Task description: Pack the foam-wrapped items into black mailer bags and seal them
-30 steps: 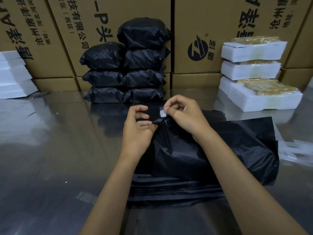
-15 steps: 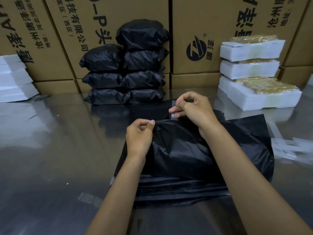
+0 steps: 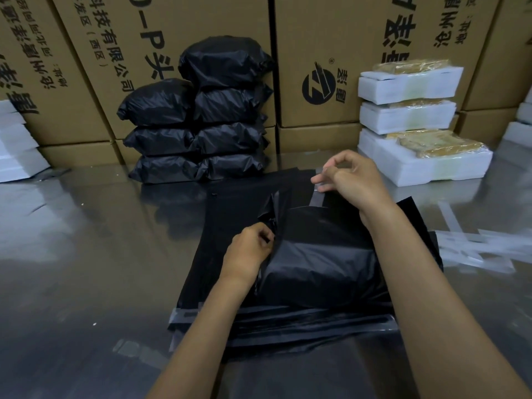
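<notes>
A filled black mailer bag lies in front of me on a pile of flat empty mailer bags. My left hand pinches the bag's left edge near its open flap. My right hand is raised beyond the flap and holds a clear adhesive liner strip that runs from the flap up to its fingers. Three foam-wrapped items are stacked at the back right, tan contents showing in them.
Several sealed black bags are piled at the back centre against cardboard boxes. White foam sheets sit at the far left. Discarded clear strips litter the shiny metal table on the right.
My right hand has pulled the liner strip away from the flap, up and to the right. My left hand has slid toward me along the bag's left edge.
</notes>
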### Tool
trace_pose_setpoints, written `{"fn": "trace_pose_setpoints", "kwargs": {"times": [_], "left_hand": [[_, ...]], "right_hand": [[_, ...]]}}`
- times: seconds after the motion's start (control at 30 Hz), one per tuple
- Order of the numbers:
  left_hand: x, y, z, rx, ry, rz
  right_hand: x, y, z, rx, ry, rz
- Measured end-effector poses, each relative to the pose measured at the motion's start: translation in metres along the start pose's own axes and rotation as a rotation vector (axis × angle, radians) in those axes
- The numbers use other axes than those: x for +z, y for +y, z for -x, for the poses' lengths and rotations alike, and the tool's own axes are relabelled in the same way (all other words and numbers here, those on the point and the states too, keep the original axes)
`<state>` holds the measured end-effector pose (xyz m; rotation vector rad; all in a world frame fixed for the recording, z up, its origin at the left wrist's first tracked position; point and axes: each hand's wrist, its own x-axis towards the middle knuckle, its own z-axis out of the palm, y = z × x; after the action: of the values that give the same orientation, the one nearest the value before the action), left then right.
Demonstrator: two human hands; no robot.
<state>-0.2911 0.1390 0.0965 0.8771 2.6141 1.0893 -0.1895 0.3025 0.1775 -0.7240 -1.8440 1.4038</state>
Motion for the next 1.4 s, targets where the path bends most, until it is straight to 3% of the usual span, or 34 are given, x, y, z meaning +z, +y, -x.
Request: {"fn": "trace_pose_setpoints", "kwargs": {"times": [0.13,0.23,0.33,0.43,0.5,0.63,0.87,1.0,1.17,1.4], "left_hand": [[-0.007,0.003,0.002,0.031,0.005,-0.057],[-0.024,0.006,0.009,0.044,0.166,0.092],[-0.034,0.024,0.026,0.217,0.232,0.261],[-0.025,0.053,0.048,0.473,0.168,0.136],[-0.012,0.069,0.056,0.526,0.096,-0.054],[0.006,0.087,0.056,0.461,-0.095,-0.4],[0.03,0.129,0.022,0.283,-0.37,-0.537],[0.043,0.152,0.0,0.301,-0.416,-0.612],[0.054,0.164,-0.014,0.303,-0.435,-0.666],[0.057,0.164,-0.012,0.277,-0.394,-0.658]], "right_hand": [[-0.011,0.006,-0.001,0.012,0.006,-0.079],[-0.017,0.009,-0.004,0.032,0.015,-0.134],[-0.022,0.013,-0.006,0.041,0.027,-0.158],[-0.027,0.015,-0.006,0.054,0.033,-0.168],[-0.032,0.017,-0.005,0.053,0.04,-0.177],[-0.05,0.02,-0.002,0.064,0.059,-0.214],[-0.074,0.053,0.001,0.152,0.112,-0.173],[-0.089,0.072,0.0,0.144,0.126,0.114],[-0.121,0.086,0.006,-0.002,0.215,0.469],[-0.151,0.101,0.01,0.091,0.545,0.566]]}}
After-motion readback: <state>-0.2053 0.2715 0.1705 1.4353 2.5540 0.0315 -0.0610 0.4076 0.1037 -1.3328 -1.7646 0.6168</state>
